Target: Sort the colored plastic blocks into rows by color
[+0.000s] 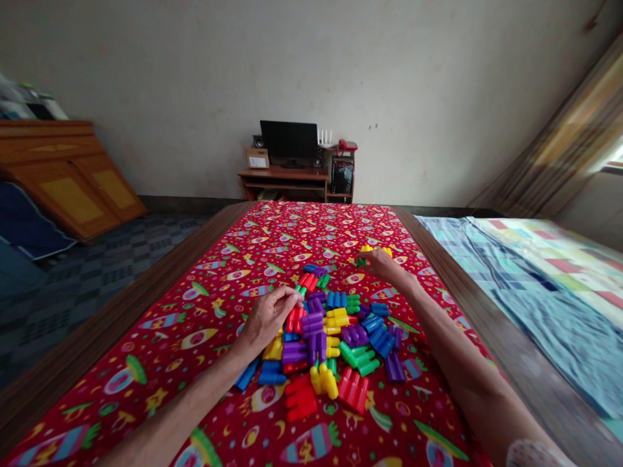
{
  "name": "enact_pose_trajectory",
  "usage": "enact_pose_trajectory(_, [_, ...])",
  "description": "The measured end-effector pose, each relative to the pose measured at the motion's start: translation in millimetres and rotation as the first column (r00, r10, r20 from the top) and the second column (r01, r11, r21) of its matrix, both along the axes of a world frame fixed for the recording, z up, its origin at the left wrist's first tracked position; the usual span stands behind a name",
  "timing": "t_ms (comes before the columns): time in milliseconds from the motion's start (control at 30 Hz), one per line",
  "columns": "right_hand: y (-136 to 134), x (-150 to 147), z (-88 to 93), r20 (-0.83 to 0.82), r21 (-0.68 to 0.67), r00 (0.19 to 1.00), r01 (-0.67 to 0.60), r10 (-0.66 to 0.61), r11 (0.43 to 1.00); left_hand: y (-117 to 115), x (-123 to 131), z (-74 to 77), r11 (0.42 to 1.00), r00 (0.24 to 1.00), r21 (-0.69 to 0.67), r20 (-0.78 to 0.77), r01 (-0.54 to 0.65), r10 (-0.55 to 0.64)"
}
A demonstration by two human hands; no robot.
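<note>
Many blocks (313, 325) heaped beside left hand (272, 315); monitor (289, 139) beyond red tablecloth (207, 373).

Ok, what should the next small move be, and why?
Probably have the left hand ease the green block clear of the block pile: it is right at that block, though I can't confirm a grip, while the right hand is beyond the pile, by the yellow blocks.

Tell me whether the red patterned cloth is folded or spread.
Spread: the cloth lies flat along the table, with toy blocks scattered on it.
</note>
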State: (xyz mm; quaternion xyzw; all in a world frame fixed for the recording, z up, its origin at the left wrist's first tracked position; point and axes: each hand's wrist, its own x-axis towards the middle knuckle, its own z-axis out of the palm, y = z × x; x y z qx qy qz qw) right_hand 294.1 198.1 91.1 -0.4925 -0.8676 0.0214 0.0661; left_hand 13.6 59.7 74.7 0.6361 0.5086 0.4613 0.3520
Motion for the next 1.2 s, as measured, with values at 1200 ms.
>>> enact_pose_trajectory(1200, [-26.4,-12.1,28.3,-0.083,0.125,0.991,0.111,-0.101,0.986,1.5,-0.9,-1.2,1.000,0.999,0.026,-0.045,-0.003,0.004])
